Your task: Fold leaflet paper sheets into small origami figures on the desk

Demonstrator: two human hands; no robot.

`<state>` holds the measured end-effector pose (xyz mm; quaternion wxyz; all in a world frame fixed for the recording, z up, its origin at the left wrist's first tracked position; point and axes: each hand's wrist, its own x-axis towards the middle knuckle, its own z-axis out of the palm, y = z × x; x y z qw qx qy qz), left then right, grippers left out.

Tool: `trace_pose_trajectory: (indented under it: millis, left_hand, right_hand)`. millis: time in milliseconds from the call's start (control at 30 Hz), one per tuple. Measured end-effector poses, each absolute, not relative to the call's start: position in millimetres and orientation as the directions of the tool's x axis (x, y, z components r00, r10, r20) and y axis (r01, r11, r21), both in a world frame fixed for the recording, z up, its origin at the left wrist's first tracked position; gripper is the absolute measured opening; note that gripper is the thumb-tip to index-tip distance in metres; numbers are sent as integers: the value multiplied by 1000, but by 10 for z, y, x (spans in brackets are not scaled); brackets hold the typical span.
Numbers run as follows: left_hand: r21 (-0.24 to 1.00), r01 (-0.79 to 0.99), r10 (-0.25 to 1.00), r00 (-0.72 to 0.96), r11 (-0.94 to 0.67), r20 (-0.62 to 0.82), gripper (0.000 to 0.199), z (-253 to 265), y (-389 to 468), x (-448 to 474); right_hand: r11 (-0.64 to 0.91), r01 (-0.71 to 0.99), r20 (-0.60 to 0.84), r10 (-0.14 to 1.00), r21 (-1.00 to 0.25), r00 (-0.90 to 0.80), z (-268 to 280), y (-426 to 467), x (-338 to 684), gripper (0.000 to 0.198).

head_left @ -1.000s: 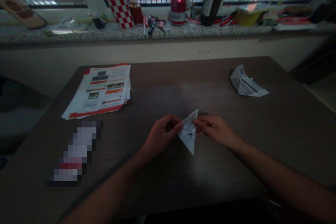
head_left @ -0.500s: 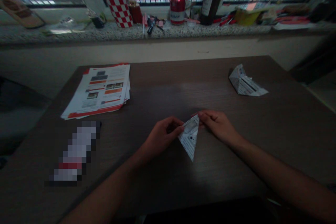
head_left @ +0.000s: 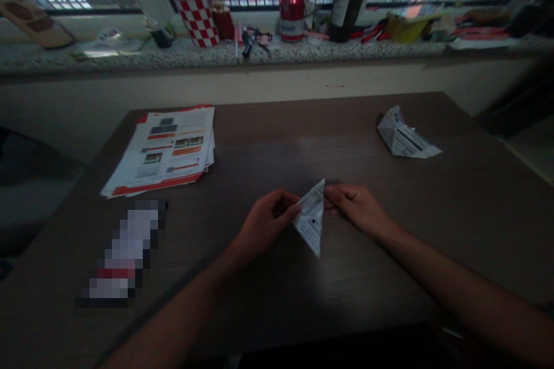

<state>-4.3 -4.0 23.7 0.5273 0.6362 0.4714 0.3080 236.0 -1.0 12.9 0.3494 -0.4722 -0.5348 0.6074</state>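
A small folded paper triangle (head_left: 310, 222), printed with text and one point facing down, is held up over the dark table. My left hand (head_left: 272, 216) pinches its left edge between thumb and fingers. At its upper right edge, my right hand (head_left: 352, 200) has its thumb and fingers closed on the paper, with the fingertips partly hidden behind it. Farther back on the right lies another folded printed paper piece (head_left: 409, 139), apart from both hands.
A stack of printed sheets (head_left: 173, 150) lies at the table's back left. In front of it is a pixelated flat object (head_left: 125, 253). Behind the table (head_left: 268, 144), a stone windowsill (head_left: 173, 57) carries a red can (head_left: 292, 14), a dark bottle (head_left: 351, 3) and a checkered box (head_left: 194, 10).
The paper triangle has shifted slightly upward, and its top corner now rises above my right fingertips. My right hand has slid a little down along its edge. My left hand has barely moved.
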Motion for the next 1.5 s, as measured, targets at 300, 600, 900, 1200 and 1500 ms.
trace_pose_trajectory:
  millis: [300, 600, 900, 1200, 1500]
  left_hand:
    - [960, 281, 914, 392, -9, -106, 17, 174, -17, -62]
    - [980, 199, 875, 470, 22, -115, 24, 214, -5, -1]
    - [988, 151, 943, 324, 21, -69, 20, 163, 4, -3]
    - [983, 183, 969, 241, 1, -46, 23, 193, 28, -51]
    - [981, 191, 984, 176, -2, -32, 27, 206, 64, -112]
  right_hand:
    - [-38, 191, -113, 909, -981, -401, 86, -23, 2374, 37]
    - [21, 293, -139, 847, -956, -514, 141, -70, 2353, 36]
    - [39, 335, -161, 821, -941, -547, 156, -82, 2306, 37]
    - [48, 377, -175, 826, -925, -535, 165, -73, 2330, 40]
    - [114, 400, -158, 795, -909, -586, 158, -42, 2376, 39]
